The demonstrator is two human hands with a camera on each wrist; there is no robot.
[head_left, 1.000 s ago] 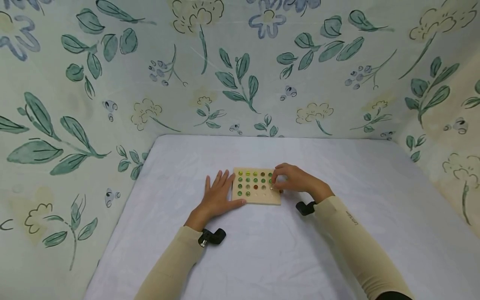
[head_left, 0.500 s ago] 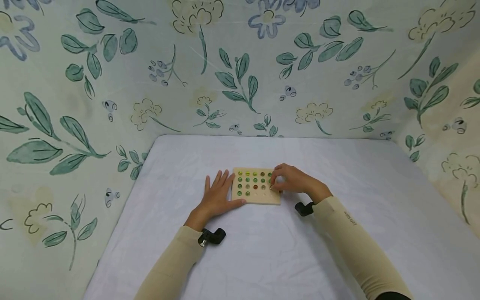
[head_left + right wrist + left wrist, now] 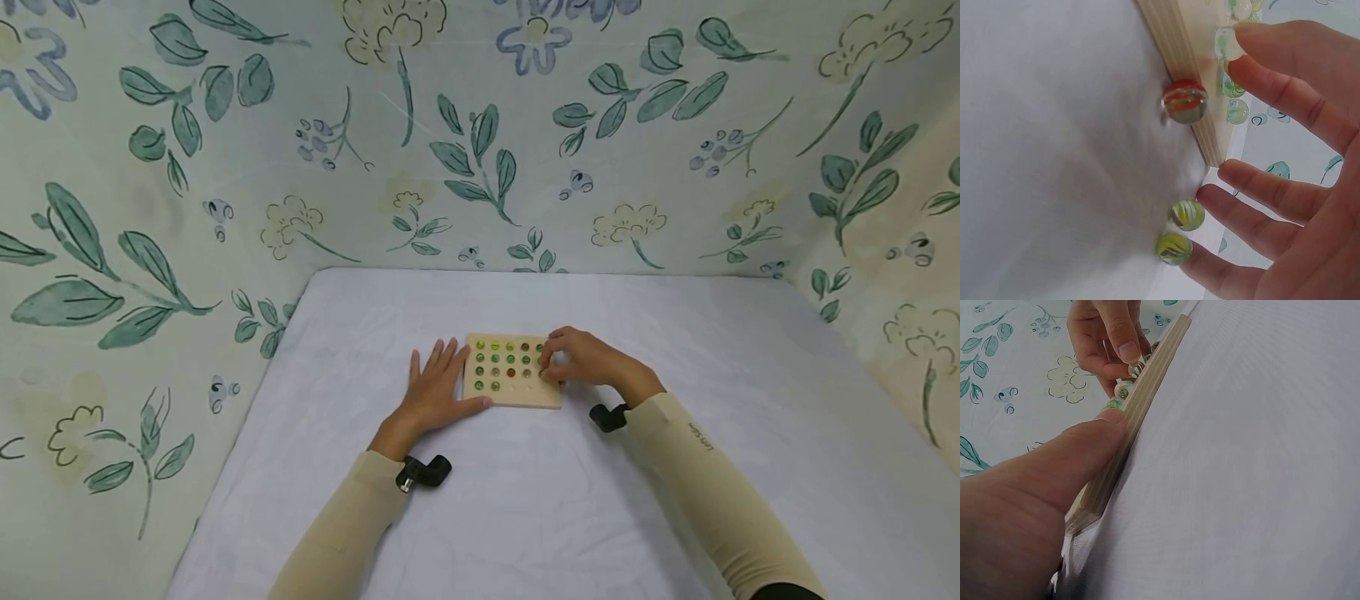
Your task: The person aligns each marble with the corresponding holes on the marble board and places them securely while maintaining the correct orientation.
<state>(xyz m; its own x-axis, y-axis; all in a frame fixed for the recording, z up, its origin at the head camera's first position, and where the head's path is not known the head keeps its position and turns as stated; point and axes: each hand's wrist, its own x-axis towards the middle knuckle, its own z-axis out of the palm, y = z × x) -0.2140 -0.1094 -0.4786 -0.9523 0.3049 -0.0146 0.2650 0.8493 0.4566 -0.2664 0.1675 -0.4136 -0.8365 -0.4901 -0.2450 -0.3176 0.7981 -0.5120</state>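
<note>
Floral backdrop (image 3: pixel 480 125): hangs behind the board, reaching well out past both its sides.
Desk (image 3: pixel 480 508): under the board, spread with white cloth.
Left sleeve (image 3: pixel 337 529): pale beige, on the near left of the board, with a black wrist camera (image 3: pixel 427 472) at the cuff.
Left hand (image 3: pixel 431 397): flat, fingers spread, against the board's left side; its thumb rests on the near left corner.
Board (image 3: pixel 534 397): light wood, lying flat between the two hands.
Marbles (image 3: pixel 511 360): set in rows on the board, mostly green and yellowish, one red in the third row from the far edge; two sit at the left of the nearest row.
Clear marble (image 3: pixel 1227 45): over the board's right part, between thumb and index finger; whether it is seated I can't tell.
Right hand (image 3: pixel 585 357): at the board's right side, pinching that clear marble, the other fingers reaching past the edge.
Red-streaked marble (image 3: pixel 1185 103): on the cloth, just beside the board's right edge.
Yellow-green pair (image 3: pixel 1187 215): past the board's corner, by the right hand's outer fingertips; contact is unclear.
Right sleeve (image 3: pixel 723 483): beige too, on the board's near right.
</note>
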